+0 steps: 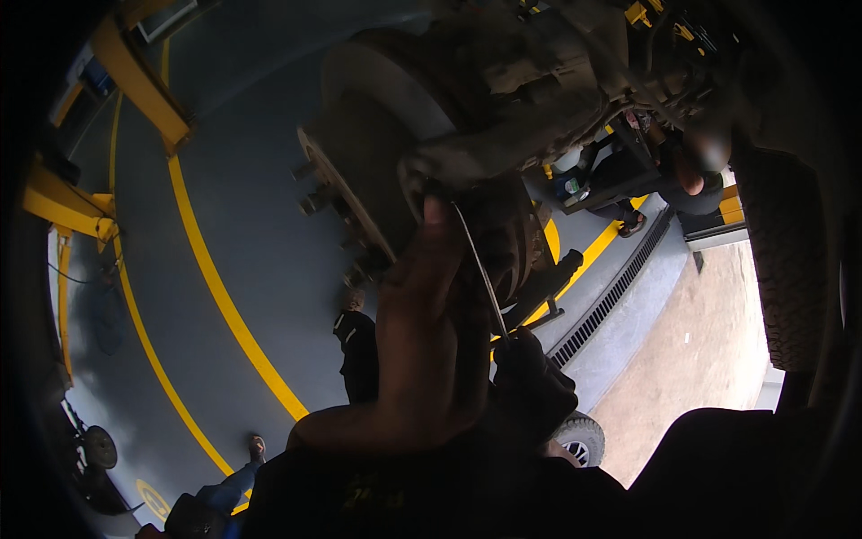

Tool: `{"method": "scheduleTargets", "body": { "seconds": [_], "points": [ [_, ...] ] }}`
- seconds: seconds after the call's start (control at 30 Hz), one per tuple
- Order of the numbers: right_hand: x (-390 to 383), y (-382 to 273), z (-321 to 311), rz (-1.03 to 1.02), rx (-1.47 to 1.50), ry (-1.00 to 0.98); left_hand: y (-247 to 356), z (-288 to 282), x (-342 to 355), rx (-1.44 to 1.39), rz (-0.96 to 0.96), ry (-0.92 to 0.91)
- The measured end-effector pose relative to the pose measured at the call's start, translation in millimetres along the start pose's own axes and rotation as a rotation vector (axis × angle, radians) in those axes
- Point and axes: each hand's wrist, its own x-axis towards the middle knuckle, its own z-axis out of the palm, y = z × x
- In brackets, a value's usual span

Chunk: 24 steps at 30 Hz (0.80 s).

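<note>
My left hand (pixel 417 301) reaches up with its thumb pressed against the dark end of a metal arm (pixel 503 148) on a vehicle's wheel hub. Its other fingers are curled and mostly in shadow, so what they grip is hidden. Lower and to the right, my right hand (pixel 534 373) is closed round the lower end of a thin metal rod-like tool (pixel 482 269). The upper end of that tool comes close to my left thumb; its handle is hidden in my fist. A brake disc with wheel studs (pixel 359 193) faces left beside my left hand.
Yellow lift arms (pixel 139 81) stand at the left. A seated person (pixel 696 175) is at the right beside a dark frame. Someone's jeans leg (pixel 233 481) shows at lower left. A floor drain grate (pixel 615 283) runs behind the hub, and a tyre (pixel 781 260) stands far right.
</note>
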Motion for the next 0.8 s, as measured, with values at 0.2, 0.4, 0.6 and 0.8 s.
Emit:
{"method": "scheduleTargets", "body": {
  "seconds": [0.2,0.4,0.6,0.8],
  "points": [
    [-1,4,-14,0.032,0.029,-0.005,1,11,3,0.142,-0.074,0.055],
    [-5,4,-22,0.004,0.025,-0.052,3,19,-2,0.069,0.035,-0.071],
    [-7,-4,-26,0.131,0.042,-0.071,6,8,-1,-0.013,-0.007,-0.178],
    [-9,-6,-24,0.158,0.212,-0.020,6,2,1,-0.068,-0.019,-0.161]
  ]
}}
